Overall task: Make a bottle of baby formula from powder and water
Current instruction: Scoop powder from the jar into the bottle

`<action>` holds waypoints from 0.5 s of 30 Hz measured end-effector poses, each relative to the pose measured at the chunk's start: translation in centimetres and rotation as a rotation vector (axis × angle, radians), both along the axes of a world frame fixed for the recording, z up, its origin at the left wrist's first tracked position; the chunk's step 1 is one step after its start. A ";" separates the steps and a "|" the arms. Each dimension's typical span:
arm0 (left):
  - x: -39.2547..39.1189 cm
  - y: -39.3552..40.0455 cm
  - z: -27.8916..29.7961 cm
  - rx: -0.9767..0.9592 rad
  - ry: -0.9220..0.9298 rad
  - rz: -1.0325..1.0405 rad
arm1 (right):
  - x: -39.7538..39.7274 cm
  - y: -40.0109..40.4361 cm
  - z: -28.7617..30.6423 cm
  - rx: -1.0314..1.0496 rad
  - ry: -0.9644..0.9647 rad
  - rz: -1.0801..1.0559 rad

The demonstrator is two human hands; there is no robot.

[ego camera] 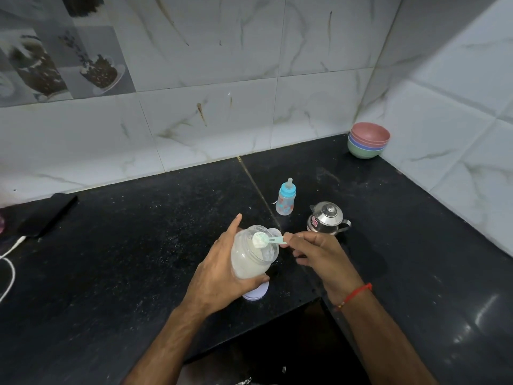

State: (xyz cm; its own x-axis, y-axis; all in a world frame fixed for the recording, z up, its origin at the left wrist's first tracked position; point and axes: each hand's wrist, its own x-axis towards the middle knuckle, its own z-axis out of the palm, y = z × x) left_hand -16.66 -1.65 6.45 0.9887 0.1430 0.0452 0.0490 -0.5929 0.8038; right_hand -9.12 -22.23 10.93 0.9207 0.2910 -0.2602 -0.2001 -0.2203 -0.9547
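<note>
My left hand (219, 276) grips a clear plastic jar (251, 255) of white powder, tilted above the black counter (138, 245). My right hand (316, 254) pinches the handle of a small light-blue scoop (268, 240); its bowl, heaped with powder, sits at the jar's open mouth. The baby bottle (286, 200) stands upright behind the jar, with its blue collar and teat on. To its right stands a small steel kettle (326, 219) with its lid on. The jar's pale lid (256, 294) lies on the counter under my left hand.
A stack of coloured bowls (367, 140) sits in the far right corner by the tiled wall. A black phone (48, 213) with a white cable (11, 262) lies at the left. The counter's front edge steps back below my arms.
</note>
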 end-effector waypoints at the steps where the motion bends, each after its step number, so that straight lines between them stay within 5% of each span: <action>1: 0.0 0.0 0.0 -0.001 0.000 0.009 | 0.1 -0.1 -0.2 0.033 0.044 -0.020; 10: -0.5 0.9 -0.3 -0.056 0.030 0.115 | 3.3 -0.2 -2.4 0.226 0.192 -0.245; 15: -0.8 1.4 -0.6 -0.044 0.028 0.140 | 6.2 1.1 -6.0 0.060 -0.004 -0.326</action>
State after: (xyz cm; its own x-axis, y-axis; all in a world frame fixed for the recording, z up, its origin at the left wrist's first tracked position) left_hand -17.51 -0.26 5.84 0.9597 0.2809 0.0081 0.1519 -0.5430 0.8259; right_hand -2.96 -21.12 4.94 0.9688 -0.0046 -0.2479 -0.2473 -0.0888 -0.9649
